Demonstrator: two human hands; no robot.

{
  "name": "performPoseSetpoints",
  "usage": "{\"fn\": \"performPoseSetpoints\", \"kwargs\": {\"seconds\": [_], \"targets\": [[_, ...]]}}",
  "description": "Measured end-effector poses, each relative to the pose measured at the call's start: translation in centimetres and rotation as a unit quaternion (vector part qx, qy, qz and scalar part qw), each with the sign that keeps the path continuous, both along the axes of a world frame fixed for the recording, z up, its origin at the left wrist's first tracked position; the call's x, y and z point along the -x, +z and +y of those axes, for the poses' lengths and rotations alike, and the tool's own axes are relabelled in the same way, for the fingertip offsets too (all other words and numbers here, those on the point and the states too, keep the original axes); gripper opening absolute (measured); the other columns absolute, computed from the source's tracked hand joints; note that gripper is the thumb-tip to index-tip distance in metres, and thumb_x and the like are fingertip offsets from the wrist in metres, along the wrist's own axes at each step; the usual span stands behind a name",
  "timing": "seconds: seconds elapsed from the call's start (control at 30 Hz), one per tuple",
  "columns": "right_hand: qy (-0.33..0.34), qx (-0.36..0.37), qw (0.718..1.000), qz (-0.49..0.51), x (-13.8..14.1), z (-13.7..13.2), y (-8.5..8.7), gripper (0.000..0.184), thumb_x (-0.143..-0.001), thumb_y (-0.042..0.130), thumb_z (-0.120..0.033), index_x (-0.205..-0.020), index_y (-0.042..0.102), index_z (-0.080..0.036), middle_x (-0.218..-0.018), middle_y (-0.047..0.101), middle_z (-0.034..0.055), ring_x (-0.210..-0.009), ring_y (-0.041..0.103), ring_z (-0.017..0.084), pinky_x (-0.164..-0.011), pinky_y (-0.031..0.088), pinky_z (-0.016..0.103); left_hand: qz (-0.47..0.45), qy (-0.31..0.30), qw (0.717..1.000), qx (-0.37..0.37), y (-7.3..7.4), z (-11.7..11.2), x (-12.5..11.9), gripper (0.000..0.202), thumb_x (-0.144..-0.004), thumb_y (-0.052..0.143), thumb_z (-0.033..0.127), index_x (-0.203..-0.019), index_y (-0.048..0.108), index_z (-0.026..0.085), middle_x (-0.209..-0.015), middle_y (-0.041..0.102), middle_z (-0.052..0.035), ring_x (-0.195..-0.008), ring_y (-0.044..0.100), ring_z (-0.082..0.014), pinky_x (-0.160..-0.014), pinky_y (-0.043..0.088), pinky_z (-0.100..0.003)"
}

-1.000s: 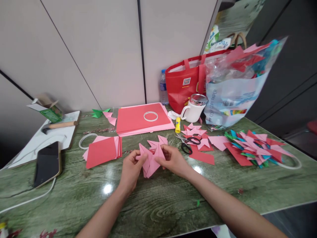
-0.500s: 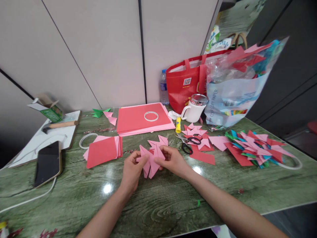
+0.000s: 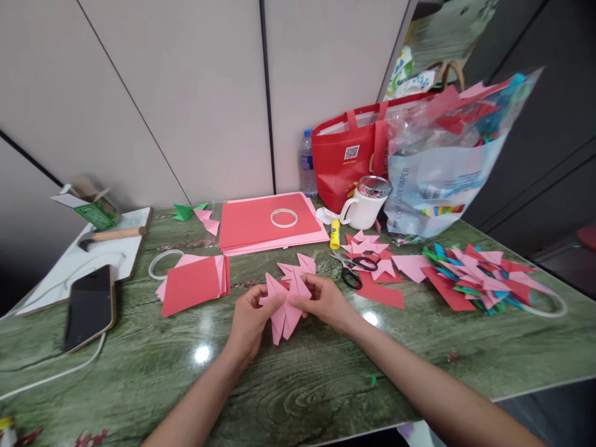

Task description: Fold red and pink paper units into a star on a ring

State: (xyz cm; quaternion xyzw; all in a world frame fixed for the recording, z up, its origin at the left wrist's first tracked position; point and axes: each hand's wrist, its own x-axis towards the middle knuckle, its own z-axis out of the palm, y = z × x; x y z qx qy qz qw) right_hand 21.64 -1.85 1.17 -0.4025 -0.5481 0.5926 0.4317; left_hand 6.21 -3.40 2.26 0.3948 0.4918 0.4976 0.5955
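Green worktop (image 3: 298, 385) | left hand (image 3: 246, 320) and right hand (image 3: 326, 301) grip pink paper cluster (image 3: 284, 307) | cluster now folded tighter between grips

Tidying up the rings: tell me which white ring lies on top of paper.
The white ring on the large red sheets at the back; another ring lies on bare table by the red squares.

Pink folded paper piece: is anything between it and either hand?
Nothing visible: the left hand and right hand both hold the pink folded paper piece directly. Loose pink pieces lie behind it, on the table.
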Motion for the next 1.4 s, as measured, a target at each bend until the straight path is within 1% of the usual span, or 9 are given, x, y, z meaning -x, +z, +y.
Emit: {"fn": "performPoseSetpoints", "kwargs": {"seconds": [0.2, 0.3, 0.43, 0.63, 0.9, 1.03, 1.1, 1.23, 1.4], "targets": [[0.011, 0.012, 1.000, -0.015, -0.08, -0.08, -0.05, 0.029, -0.063, 0.072, -0.035, -0.068, 0.048, -0.019, -0.056, 0.046, -0.0072, -0.049, 0.049, 0.010, -0.046, 0.040, 0.022, -0.021, 0.021, 1.000, -0.004, -0.18, -0.07, -0.15, 0.022, -0.059, 0.076, 0.029, -0.072, 0.066, 0.014, -0.070, 0.069, -0.0015, -0.059, 0.060, -0.0128, -0.058, 0.045, -0.022], [0.020, 0.019, 0.999, -0.016, -0.03, -0.17, -0.14, 0.026, -0.064, 0.072, -0.034, -0.077, 0.056, -0.018, -0.060, 0.052, -0.0052, -0.051, 0.049, 0.011, -0.048, 0.040, 0.023, -0.035, 0.011, 0.999, 0.007, -0.24, -0.17, -0.21, 0.023, -0.059, 0.076, 0.029, -0.073, 0.065, 0.014, -0.069, 0.069, -0.0021, -0.061, 0.061, -0.0143, -0.057, 0.046, -0.022], [0.025, 0.026, 0.999, -0.007, 0.06, -0.27, -0.25, 0.034, -0.065, 0.071, -0.032, -0.093, 0.061, -0.017, -0.065, 0.057, -0.0027, -0.052, 0.049, 0.011, -0.050, 0.041, 0.023, -0.043, 0.014, 0.999, 0.018, -0.16, -0.34, -0.32, 0.023, -0.059, 0.076, 0.028, -0.072, 0.064, 0.013, -0.068, 0.068, -0.0017, -0.060, 0.060, -0.0135, -0.057, 0.046, -0.023], [0.020, 0.029, 0.999, 0.006, 0.13, -0.28, -0.18, 0.039, -0.065, 0.072, -0.031, -0.100, 0.062, -0.017, -0.070, 0.060, -0.0012, -0.052, 0.047, 0.011, -0.049, 0.040, 0.023, -0.037, 0.017, 0.999, 0.005, -0.42, -0.22, -0.31, 0.022, -0.061, 0.075, 0.028, -0.072, 0.063, 0.013, -0.068, 0.068, -0.0011, -0.059, 0.059, -0.0120, -0.057, 0.045, -0.022], [0.008, 0.043, 0.999, -0.004, 0.26, -0.35, 0.23, 0.038, -0.064, 0.072, -0.033, -0.096, 0.063, -0.015, -0.058, 0.055, -0.0045, -0.046, 0.047, 0.009, -0.045, 0.039, 0.022, -0.030, 0.022, 0.999, -0.005, -0.77, -0.06, -0.19, 0.023, -0.061, 0.075, 0.029, -0.072, 0.064, 0.013, -0.070, 0.067, -0.0015, -0.057, 0.057, -0.0107, -0.056, 0.045, -0.021], [0.012, 0.051, 0.999, -0.002, 0.13, -0.27, 0.40, 0.036, -0.063, 0.072, -0.032, -0.092, 0.063, -0.013, -0.058, 0.055, -0.0043, -0.045, 0.046, 0.009, -0.044, 0.039, 0.021, 0.009, 0.033, 0.999, -0.017, -0.81, 0.07, 0.00, 0.022, -0.059, 0.076, 0.027, -0.071, 0.065, 0.012, -0.064, 0.064, 0.0003, -0.049, 0.049, -0.0066, -0.044, 0.037, -0.016], [0.013, 0.052, 0.999, 0.002, 0.07, -0.22, 0.41, 0.033, -0.062, 0.072, -0.032, -0.088, 0.063, -0.013, -0.059, 0.056, -0.0041, -0.045, 0.047, 0.008, -0.044, 0.039, 0.021, 0.022, 0.039, 0.999, -0.025, -0.79, 0.16, 0.08, 0.022, -0.059, 0.076, 0.027, -0.070, 0.065, 0.011, -0.062, 0.063, 0.0007, -0.047, 0.046, -0.0056, -0.041, 0.035, -0.016], [0.006, 0.051, 0.999, 0.003, 0.05, -0.20, 0.29, 0.027, -0.063, 0.071, -0.030, -0.081, 0.061, -0.013, -0.060, 0.057, -0.0036, -0.045, 0.048, 0.008, -0.045, 0.039, 0.021, -0.001, 0.045, 0.999, -0.022, -0.68, 0.33, 0.11, 0.025, -0.061, 0.075, 0.030, -0.074, 0.066, 0.012, -0.064, 0.065, -0.0010, -0.052, 0.052, -0.0086, -0.044, 0.040, -0.017], [-0.005, 0.031, 0.999, -0.026, 0.08, -0.17, 0.20, 0.022, -0.066, 0.069, -0.028, -0.080, 0.060, -0.014, -0.059, 0.056, -0.0038, -0.044, 0.048, 0.008, -0.044, 0.039, 0.021, -0.021, 0.037, 0.999, -0.019, -0.40, 0.37, 0.08, 0.027, -0.059, 0.077, 0.029, -0.077, 0.067, 0.012, -0.068, 0.067, -0.0021, -0.054, 0.053, -0.0095, -0.042, 0.042, -0.017]]}}
